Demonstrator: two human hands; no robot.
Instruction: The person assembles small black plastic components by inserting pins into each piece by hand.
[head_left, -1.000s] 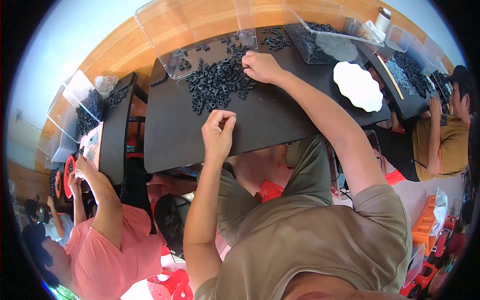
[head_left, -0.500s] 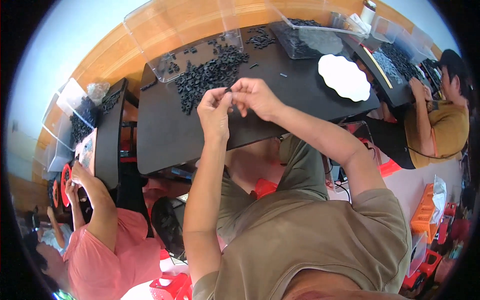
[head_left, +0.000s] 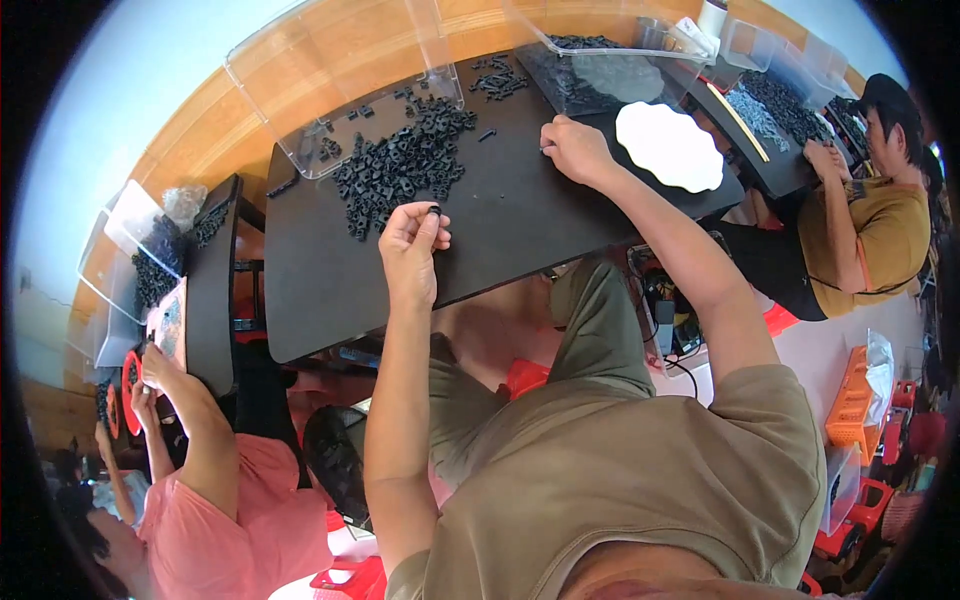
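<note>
Over the near side of the dark table, my left hand is closed, pinching a small black plastic part between thumb and fingertips. My right hand is down at the tabletop further right, left of a white scalloped plate. Its fingers are pressed together; whatever lies in them is too small and too hidden to name. A heap of small black plastic parts spreads beyond my left hand. One loose black piece lies between the heap and my right hand.
A clear plastic bin lies tipped behind the heap. Another clear bin with black parts stands at the back right. More black parts lie between them. Co-workers sit at side tables, one in pink, one in mustard.
My hands were together over the table. The right has moved away to the right, down to where a small pale piece lay. The left keeps the black part, slightly nearer me.
</note>
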